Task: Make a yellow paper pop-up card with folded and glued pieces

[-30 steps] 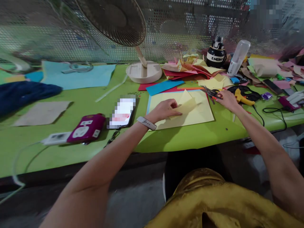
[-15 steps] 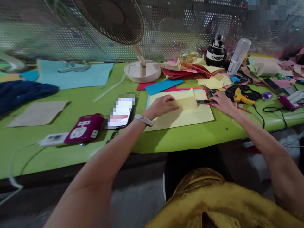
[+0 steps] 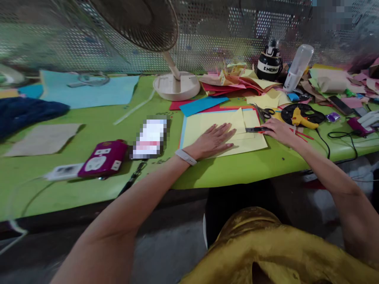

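My left hand (image 3: 217,140) lies flat with fingers spread on a piece of yellow paper. This piece rests on a larger yellow sheet (image 3: 192,126), and one pointed corner (image 3: 239,117) of it sticks up beyond my fingers. In my right hand (image 3: 276,132) is a slim dark cutting tool (image 3: 255,129) with some red on it; whether knife or scissors I cannot tell. Its tip meets the right part of the yellow paper. Just behind it lie black-handled scissors (image 3: 266,113).
Left of the paper lie a phone (image 3: 149,138) and a purple power socket block (image 3: 103,157). Behind stand a fan (image 3: 177,86), a black bottle (image 3: 269,65) and a clear-topped bottle (image 3: 297,69). A yellow glue gun (image 3: 304,121) and paper scraps (image 3: 237,85) lie nearby.
My left hand has gone from holding up the yellow paper's edge to pressing flat on it, slightly nearer me. The paper lies flatter. My right hand keeps the tool almost in place.
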Action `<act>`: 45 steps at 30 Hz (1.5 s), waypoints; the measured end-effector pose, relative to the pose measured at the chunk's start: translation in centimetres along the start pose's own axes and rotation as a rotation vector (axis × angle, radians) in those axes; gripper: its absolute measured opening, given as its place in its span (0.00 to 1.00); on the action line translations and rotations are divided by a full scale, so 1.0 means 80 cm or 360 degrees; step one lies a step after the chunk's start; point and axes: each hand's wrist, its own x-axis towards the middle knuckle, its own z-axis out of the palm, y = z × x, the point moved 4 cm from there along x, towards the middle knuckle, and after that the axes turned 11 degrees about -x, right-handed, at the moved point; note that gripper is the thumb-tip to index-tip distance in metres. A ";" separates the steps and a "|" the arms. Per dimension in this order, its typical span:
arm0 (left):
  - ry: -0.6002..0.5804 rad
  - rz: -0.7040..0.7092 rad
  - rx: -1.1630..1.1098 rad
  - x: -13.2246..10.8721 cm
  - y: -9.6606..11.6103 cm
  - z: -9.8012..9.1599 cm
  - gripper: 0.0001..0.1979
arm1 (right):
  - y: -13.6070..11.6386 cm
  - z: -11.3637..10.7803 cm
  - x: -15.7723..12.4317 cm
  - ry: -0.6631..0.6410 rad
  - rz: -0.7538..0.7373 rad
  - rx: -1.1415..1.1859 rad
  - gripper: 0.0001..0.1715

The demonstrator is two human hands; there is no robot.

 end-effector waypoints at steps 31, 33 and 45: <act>0.0035 -0.0031 0.0105 0.001 0.011 -0.005 0.42 | -0.017 0.002 -0.013 0.0046 0.0029 0.0103 0.18; 0.0044 -0.0040 0.0114 0.001 0.011 -0.005 0.42 | -0.024 0.003 -0.007 0.0028 0.0047 0.0100 0.19; 0.0047 -0.0042 0.0089 0.002 0.015 -0.008 0.40 | -0.037 -0.002 -0.012 -0.0032 0.0057 0.0095 0.19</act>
